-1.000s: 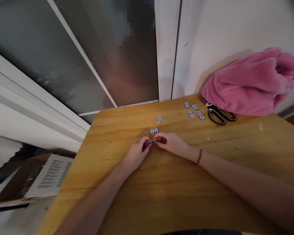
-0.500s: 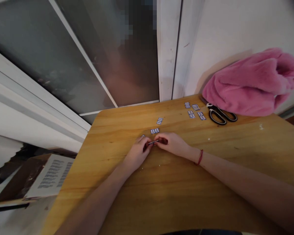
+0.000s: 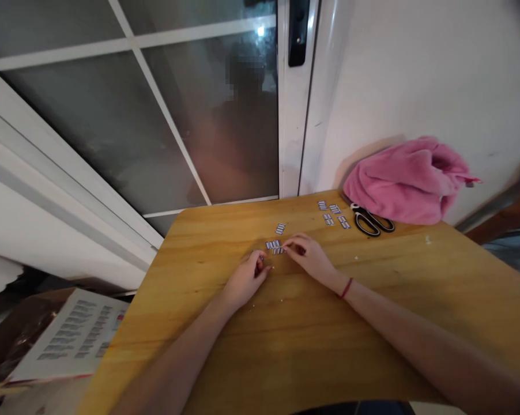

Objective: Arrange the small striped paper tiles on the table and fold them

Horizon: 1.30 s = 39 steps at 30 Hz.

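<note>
My right hand [image 3: 309, 256] pinches a small piece with pale, blue-edged strips [image 3: 278, 251] between thumb and fingertips, just above the wooden table. Close behind it lies a similar striped piece [image 3: 272, 244], and a third striped piece [image 3: 280, 229] is a little farther back. My left hand [image 3: 246, 278] rests on the table to the left, its fingers curled and the thumb apart from the forefinger. A small dark bit shows by its fingertips, too small to name. A red cord bracelet [image 3: 346, 287] is around my right wrist.
Several striped pieces [image 3: 328, 219] lie at the back right beside black-handled scissors [image 3: 367, 223], partly under a pink plush cloth [image 3: 409, 181]. Behind the table [image 3: 251, 351] stands a frosted-glass door [image 3: 225, 132], a blurred figure behind it. An open carton [image 3: 65, 340] is at the lower left.
My hands have drawn apart. Both held the small striped piece between them before; now only my right hand has it, tilted face-up. The view has tipped upward.
</note>
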Motion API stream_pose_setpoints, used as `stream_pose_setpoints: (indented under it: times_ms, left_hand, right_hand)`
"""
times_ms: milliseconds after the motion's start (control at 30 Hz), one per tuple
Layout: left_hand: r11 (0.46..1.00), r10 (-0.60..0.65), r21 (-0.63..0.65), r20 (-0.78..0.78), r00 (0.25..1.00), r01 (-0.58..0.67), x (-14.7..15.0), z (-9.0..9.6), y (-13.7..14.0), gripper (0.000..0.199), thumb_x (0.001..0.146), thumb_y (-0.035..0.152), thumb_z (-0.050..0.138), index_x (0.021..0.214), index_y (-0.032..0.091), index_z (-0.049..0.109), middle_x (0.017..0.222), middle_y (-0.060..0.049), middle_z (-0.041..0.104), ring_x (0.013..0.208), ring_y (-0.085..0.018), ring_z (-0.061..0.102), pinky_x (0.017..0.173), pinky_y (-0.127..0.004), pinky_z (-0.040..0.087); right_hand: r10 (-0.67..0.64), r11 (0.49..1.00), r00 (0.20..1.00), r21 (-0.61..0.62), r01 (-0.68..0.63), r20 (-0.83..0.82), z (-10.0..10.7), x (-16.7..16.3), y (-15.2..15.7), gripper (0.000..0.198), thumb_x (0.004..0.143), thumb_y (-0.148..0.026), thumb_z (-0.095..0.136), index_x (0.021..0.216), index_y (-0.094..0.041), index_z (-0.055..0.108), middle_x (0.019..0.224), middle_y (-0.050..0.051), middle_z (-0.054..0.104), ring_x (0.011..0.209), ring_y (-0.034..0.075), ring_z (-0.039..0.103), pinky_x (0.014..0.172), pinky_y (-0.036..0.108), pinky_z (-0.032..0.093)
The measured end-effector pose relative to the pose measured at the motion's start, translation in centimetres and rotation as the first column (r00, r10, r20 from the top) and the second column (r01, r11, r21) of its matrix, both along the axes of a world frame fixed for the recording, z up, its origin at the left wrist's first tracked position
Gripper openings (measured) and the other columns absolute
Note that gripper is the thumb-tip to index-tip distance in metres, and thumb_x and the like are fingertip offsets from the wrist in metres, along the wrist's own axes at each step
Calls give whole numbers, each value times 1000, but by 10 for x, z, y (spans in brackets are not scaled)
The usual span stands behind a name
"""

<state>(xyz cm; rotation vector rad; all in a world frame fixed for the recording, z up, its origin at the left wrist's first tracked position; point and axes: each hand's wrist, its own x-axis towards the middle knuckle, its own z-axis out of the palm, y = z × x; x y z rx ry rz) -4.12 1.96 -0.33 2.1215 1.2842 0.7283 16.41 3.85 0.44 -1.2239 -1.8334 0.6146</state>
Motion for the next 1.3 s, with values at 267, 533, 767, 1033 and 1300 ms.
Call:
stream_pose_setpoints:
  times_ms: [267,533,767,1033,1300]
  left_hand:
    - [989,-36,134,-161,986,58,3,7,-3,12,85,23,47,95,20,51,78,-1,51,75,-16,49,72,-30,41]
    - [984,-34,160,-235,971,73,5,10,-4,16,85,20,46,99,19,52,80,-3,53,81,-19,51,78,-34,43]
    - [982,-51,166,-223,973,89,3,10,-5,17,84,19,47,100,20,53,84,-4,55,83,-20,52,78,-34,43]
    - [981,-52,172,-217,975,91,3,10,-4,15,84,20,47,98,20,53,84,-4,55,81,-19,51,77,-33,42]
    - [957,37,286,-281,959,47,1,18,-6,18,82,14,44,93,22,56,89,-3,60,87,-20,54,81,-34,38]
  right_hand:
    - [-670,742,741,-53,668,-38,-3,89,2,21,76,-31,52,77,-14,63,73,8,65,66,19,56,64,30,40]
    - [-673,733,715,41,679,189,-12,86,1,21,74,-22,48,92,-19,59,79,5,68,75,21,60,70,32,36]
    - [-627,742,660,62,667,414,-13,85,4,18,74,-24,46,83,-19,60,81,5,68,79,23,58,75,37,24]
    - [-629,742,568,194,642,531,-8,77,0,17,73,-23,45,83,-20,59,78,5,64,78,22,52,71,35,18]
    - [-654,755,649,289,588,388,-7,80,1,24,75,-19,43,93,-18,59,78,6,63,74,21,53,74,36,22]
